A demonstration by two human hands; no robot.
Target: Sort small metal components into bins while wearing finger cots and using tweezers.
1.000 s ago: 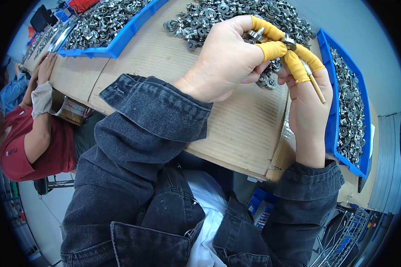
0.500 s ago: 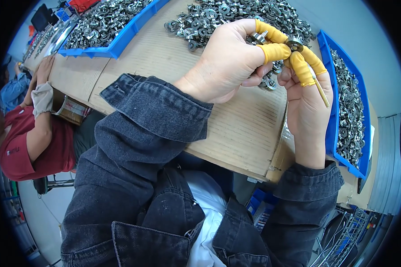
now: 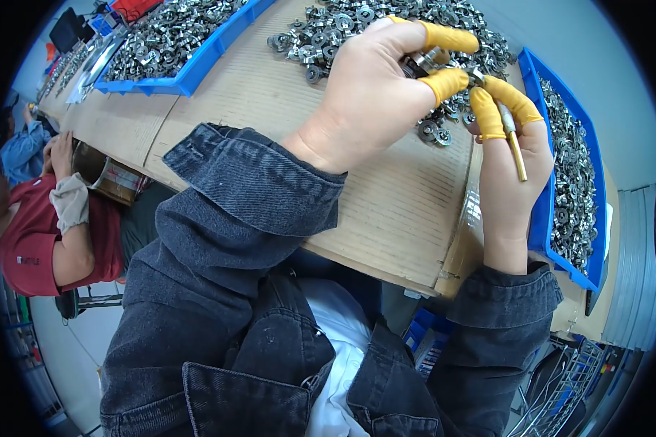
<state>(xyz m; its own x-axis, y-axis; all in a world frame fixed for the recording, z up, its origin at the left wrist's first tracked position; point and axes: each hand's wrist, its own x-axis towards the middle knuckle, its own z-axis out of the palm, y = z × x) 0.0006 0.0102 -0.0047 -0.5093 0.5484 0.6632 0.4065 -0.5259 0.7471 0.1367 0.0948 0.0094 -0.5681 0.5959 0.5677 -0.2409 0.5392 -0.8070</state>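
My left hand point(image 3: 368, 102), with yellow covers on its fingertips, reaches across from the left. Small metal parts point(image 3: 420, 64) sit in its curled fingers. At the thumb tip is a small round metal part point(image 3: 475, 77), seen nearly edge-on, where the fingertips of both hands meet. My right hand point(image 3: 514, 171), also in yellow finger covers, is closed around a thin brass-coloured rod point(image 3: 517, 153) with a pale collar; the rod points down along the palm. Which fingers bear the round part is partly hidden. Behind both hands lies a loose heap of similar metal parts point(image 3: 328, 36) on the cardboard-covered table point(image 3: 386, 211).
Blue trays filled with metal parts stand at the upper left point(image 3: 189, 80) and along the right point(image 3: 598, 211). A co-worker in a dark red shirt point(image 3: 65, 233) sits at the left, hands at the table edge. Another person in blue point(image 3: 23, 153) is beyond.
The round part, which showed a spiral spring face, has turned edge-on. My left index finger has lifted and straightened away from the thumb. The co-worker's hands have drawn back toward the table edge.
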